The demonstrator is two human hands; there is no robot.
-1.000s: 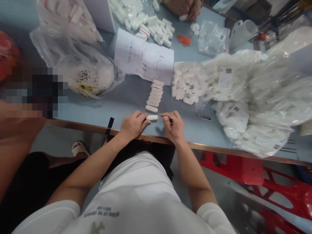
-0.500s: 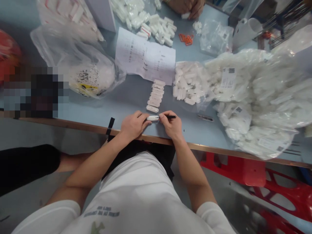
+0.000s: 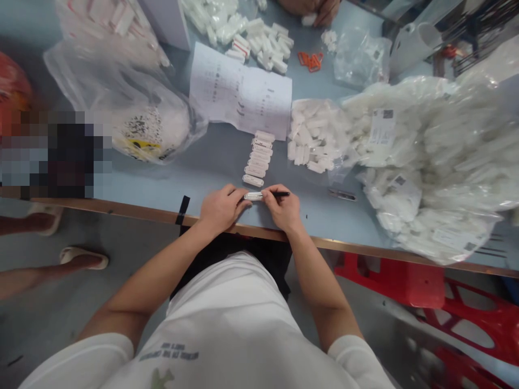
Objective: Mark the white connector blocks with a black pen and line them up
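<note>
My left hand (image 3: 224,208) is closed on one end of a small white plastic piece (image 3: 253,196) with rows of dark marks, near the table's front edge. From the other side my right hand (image 3: 284,208) pinches a black pen-like tool (image 3: 280,194), its thin tip lying over the piece. Whether that tip touches the surface is too small to tell. Just beyond my hands, several similar white pieces (image 3: 258,162) lie in a column. A printed sheet (image 3: 239,92) rests behind them, partly creased.
Clear bags of white parts (image 3: 458,146) crowd the right side, with a smaller bag (image 3: 314,135) nearer the middle. Metal snips (image 3: 343,195) lie right of my hands. A plastic bag (image 3: 150,127) stands left. Another person's hands (image 3: 324,12) are at the back. Red stools (image 3: 425,283) stand below.
My right hand and the black tool have shifted slightly left along the white piece. My left hand keeps its hold. At the left, a passing person's legs have moved, now showing sandalled feet.
</note>
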